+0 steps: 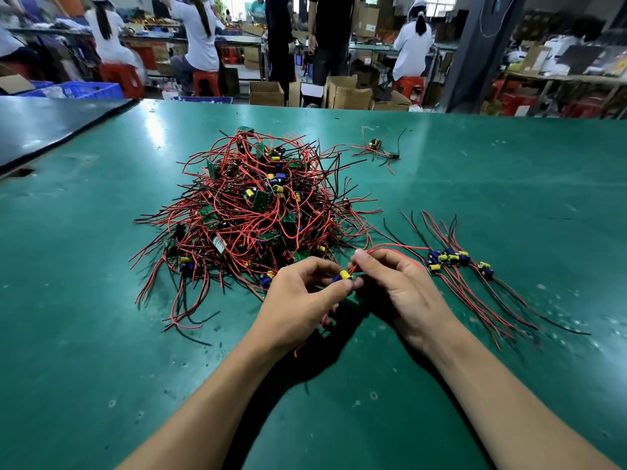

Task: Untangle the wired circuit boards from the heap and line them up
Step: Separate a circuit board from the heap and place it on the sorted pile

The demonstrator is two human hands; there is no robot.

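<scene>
Beside heap (251, 205), both hands pinching 1 board (343, 276), wires trailing

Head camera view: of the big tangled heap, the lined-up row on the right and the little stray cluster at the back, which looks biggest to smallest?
1. Tangled heap, by far.
2. Lined-up row.
3. Stray cluster, though it lies farther from the camera, which shrinks it.

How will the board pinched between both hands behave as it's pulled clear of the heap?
The board is probably light and stiff. Its red wire looks floppy and will likely trail and snag in the heap, dragging neighbours along.
</scene>
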